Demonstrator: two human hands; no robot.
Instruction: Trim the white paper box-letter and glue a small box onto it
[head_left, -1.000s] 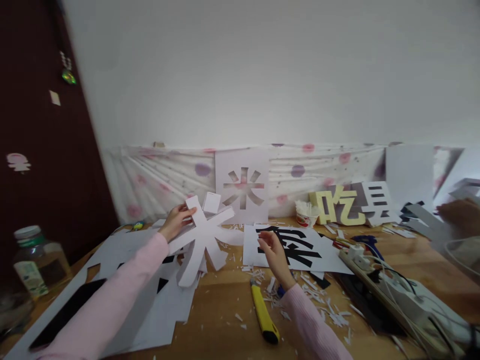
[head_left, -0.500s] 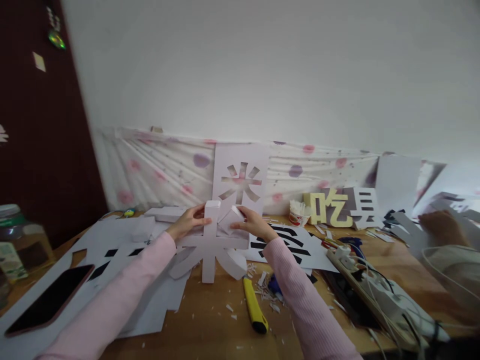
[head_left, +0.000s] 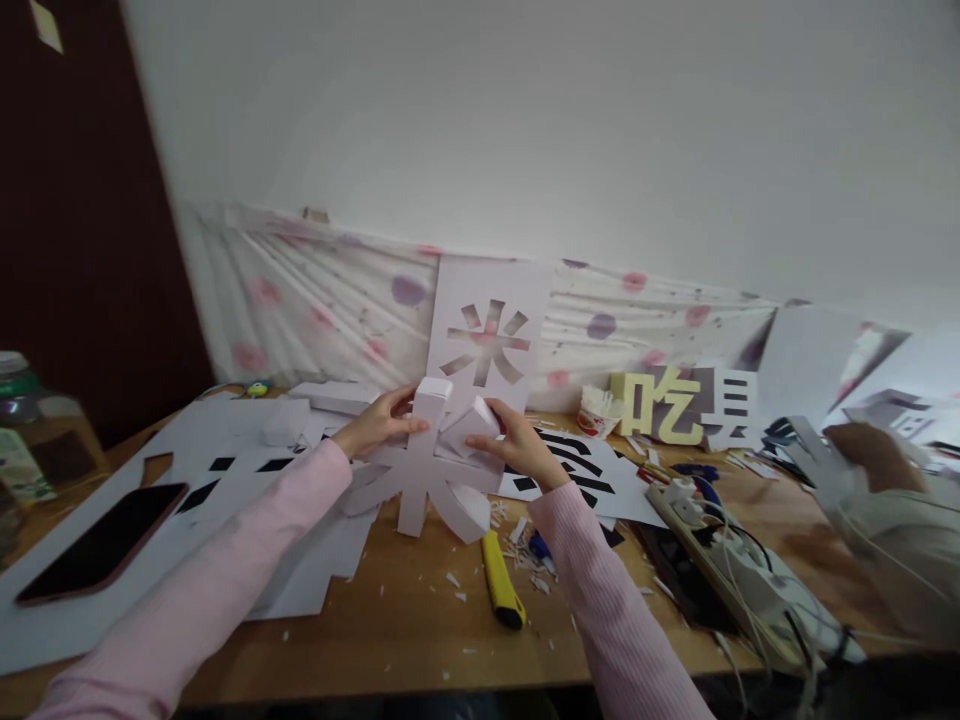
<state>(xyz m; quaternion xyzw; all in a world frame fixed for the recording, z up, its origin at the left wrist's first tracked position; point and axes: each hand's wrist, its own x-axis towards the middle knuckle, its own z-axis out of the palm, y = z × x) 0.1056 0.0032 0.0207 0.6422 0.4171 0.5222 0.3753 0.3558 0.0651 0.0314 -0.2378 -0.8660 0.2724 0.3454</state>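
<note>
A white three-dimensional paper character (head_left: 415, 480) stands tilted over the table between my hands. My left hand (head_left: 384, 422) grips the top of its vertical stroke from the left, thumb in front. On the right, my right hand (head_left: 517, 440) pinches a small white folded piece (head_left: 469, 428) against the character's upper right side. Whether that piece is joined to the character cannot be made out. Behind them leans a white sheet (head_left: 489, 330) with the same character shape cut out of it.
A yellow cutter (head_left: 501, 580) and paper scraps lie in front. At left are a phone (head_left: 105, 540), sheets and a jar (head_left: 52, 430). At right are a power strip (head_left: 742, 570), a paper cup (head_left: 598, 412), yellow letters (head_left: 664, 405) and another person's hand (head_left: 877, 455).
The view has tilted slightly down, so the table sits higher in the picture. The white character leans a little more, with both hands still on it and the small piece.
</note>
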